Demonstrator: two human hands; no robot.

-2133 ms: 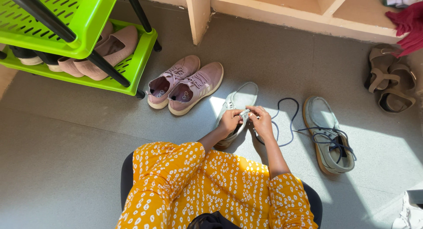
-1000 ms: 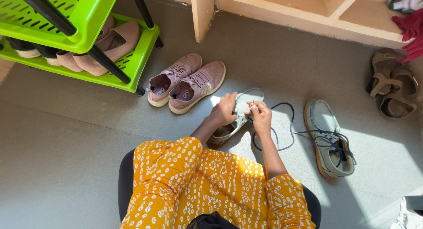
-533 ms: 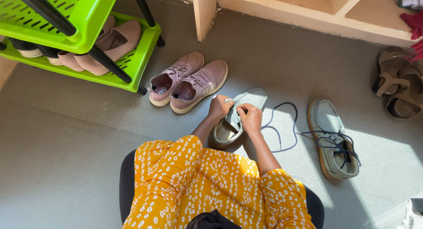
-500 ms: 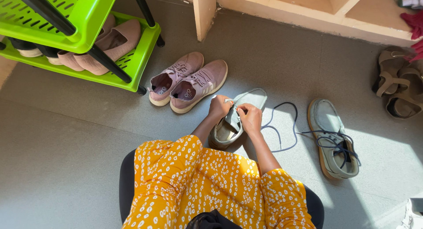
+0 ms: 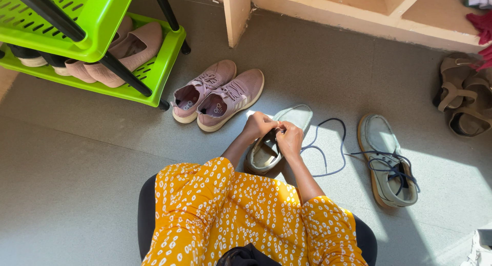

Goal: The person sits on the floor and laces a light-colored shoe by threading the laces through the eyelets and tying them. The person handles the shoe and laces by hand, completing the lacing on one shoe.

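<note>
L hand [image 5: 258, 126] and R hand [image 5: 290, 138] both pinched shut on grey shoe [image 5: 279, 138], on floor just in front of knees, fingers at eyelet area. Dark lace [image 5: 328, 148] trails loose to the right. Shoe looks light, soft upper, stiffer sole; best held by the sides. No packages or signs seen; small pale insole marks in pink trainers [image 5: 218, 94].

grey shoe [image 5: 287, 128] | upright on floor | dark lace [image 5: 328, 143] trailing loose beside it
</note>
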